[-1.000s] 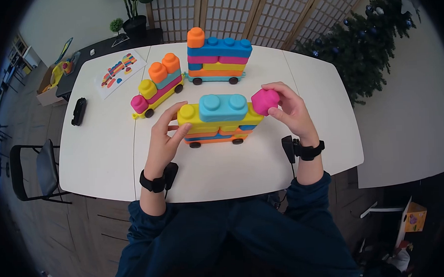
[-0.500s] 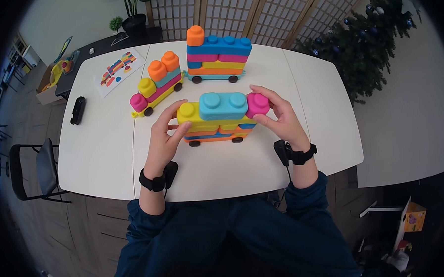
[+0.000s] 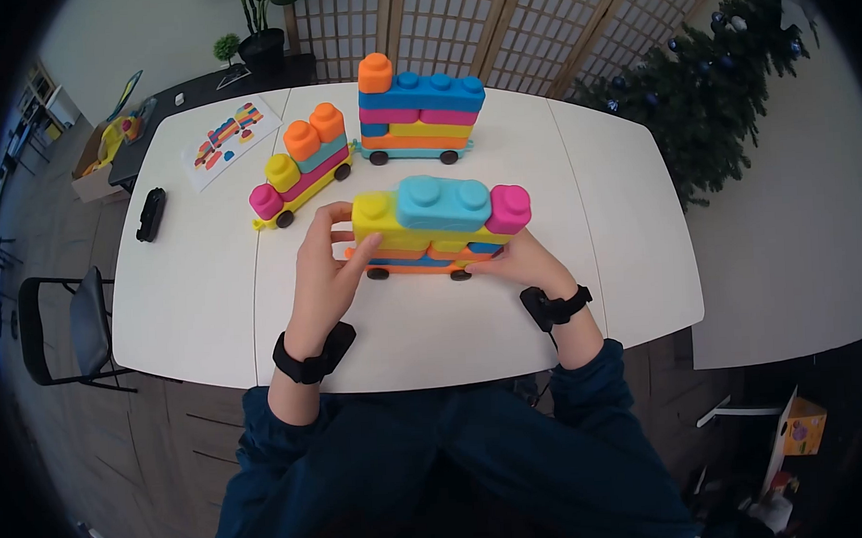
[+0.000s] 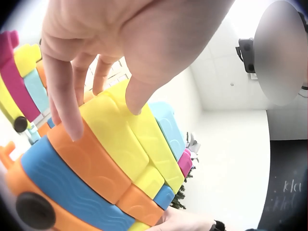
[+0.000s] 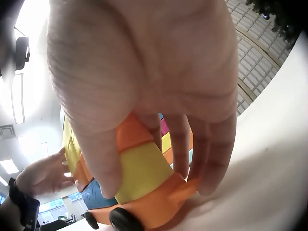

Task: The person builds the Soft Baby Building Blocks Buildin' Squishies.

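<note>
A block wagon [image 3: 420, 239] of stacked yellow, orange and blue building blocks stands in front of me on dark wheels. On top sit a light blue block [image 3: 443, 204] and, at the right end, a pink block [image 3: 511, 208]. My left hand [image 3: 327, 264] grips the wagon's upper left end, its thumb on the near side and fingers round the far side. Low at the right end, my right hand [image 3: 532, 265] holds the orange base and the blocks just above it, thumb in front. In the right wrist view the palm hides much of that end.
Behind stand a taller block wagon [image 3: 422, 106] with a blue top and a stepped yellow-based wagon [image 3: 302, 169]. A printed picture sheet [image 3: 232, 140] and a black object [image 3: 151, 215] lie on the white table [image 3: 192, 299] at left.
The pink block has gone from my right hand onto the wagon's right end. That hand has then moved down to the wagon's base. The left hand keeps its grip, and the wagon has shifted slightly right.
</note>
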{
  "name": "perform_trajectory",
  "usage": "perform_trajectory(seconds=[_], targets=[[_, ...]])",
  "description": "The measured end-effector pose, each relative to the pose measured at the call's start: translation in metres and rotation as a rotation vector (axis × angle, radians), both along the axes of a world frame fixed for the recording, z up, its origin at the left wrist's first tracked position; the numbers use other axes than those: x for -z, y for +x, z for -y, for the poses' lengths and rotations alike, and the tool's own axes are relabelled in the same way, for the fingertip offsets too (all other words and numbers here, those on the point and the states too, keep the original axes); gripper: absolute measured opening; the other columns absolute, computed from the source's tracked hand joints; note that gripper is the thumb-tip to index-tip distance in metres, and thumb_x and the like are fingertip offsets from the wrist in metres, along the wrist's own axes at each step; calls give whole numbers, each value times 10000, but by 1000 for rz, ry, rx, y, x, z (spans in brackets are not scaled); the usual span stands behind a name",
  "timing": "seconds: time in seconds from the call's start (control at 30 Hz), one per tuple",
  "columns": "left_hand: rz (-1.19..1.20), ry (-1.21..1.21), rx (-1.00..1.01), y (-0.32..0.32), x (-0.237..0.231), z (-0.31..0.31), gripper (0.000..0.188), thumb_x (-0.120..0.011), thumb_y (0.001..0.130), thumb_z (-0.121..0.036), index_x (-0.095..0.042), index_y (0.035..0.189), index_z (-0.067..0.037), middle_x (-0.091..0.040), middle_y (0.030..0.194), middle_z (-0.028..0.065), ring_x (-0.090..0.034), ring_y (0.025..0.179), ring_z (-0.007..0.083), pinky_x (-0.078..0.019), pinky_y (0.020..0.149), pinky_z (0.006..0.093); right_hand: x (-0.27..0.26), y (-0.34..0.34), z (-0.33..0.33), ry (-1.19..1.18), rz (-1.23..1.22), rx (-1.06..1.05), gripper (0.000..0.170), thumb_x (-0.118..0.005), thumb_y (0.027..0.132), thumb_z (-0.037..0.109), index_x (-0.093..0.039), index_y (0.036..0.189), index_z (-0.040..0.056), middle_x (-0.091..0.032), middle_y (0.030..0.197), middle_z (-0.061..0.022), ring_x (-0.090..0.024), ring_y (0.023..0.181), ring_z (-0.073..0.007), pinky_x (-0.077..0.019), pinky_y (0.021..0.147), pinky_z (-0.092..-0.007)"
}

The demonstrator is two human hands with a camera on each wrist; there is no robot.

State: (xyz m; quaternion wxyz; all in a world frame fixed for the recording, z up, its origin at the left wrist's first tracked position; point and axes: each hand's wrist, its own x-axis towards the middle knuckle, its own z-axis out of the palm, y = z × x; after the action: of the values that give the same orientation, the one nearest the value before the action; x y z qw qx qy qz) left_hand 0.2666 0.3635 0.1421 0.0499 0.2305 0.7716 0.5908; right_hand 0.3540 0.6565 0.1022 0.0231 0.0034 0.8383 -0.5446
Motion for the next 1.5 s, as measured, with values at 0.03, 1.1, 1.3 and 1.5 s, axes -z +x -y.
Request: perform_trajectory(seconds=[0.03,1.1,1.3,1.5], targets=[[-1,0,0,-4,1,-9,476,-737,953,-168,-526,1356,-26,-570,1267,119,-618,1074,212,-604,729,289,-1,4,-2,-35,-48,31,580,-875,763,84,-617,1278,17,-731,1104,-90,-718,978,-180,-581,849,-316],[-711,-434,-416,-99,1,7,645,-684,934,-82,-455,1528,-183,-461,1525,200,-449,1391,400,-394,1144,481,1,27,-69,444,-88,712,497,-889,756,280,-675,1114,10,-754,938,-131,-731,775,-260,-581,719,-368],[-399,-629,-388,-102,25,25,765,-733,913,-165,-372,1584,-228,-425,1549,207,-508,1328,432,-473,1068,491,5,27,-73,417,-84,735,498,-887,758,270,-674,1126,11,-749,996,-133,-720,775,-265,-575,728,-370],[-414,-647,-365,-98,33,24,807,-753,883,-161,-354,1582,-220,-381,1578,171,-538,1295,435,-548,980,502,11,22,-82,402,-77,731,497,-889,758,274,-679,1119,4,-748,986,-130,-708,768,-247,-574,736,-362]])
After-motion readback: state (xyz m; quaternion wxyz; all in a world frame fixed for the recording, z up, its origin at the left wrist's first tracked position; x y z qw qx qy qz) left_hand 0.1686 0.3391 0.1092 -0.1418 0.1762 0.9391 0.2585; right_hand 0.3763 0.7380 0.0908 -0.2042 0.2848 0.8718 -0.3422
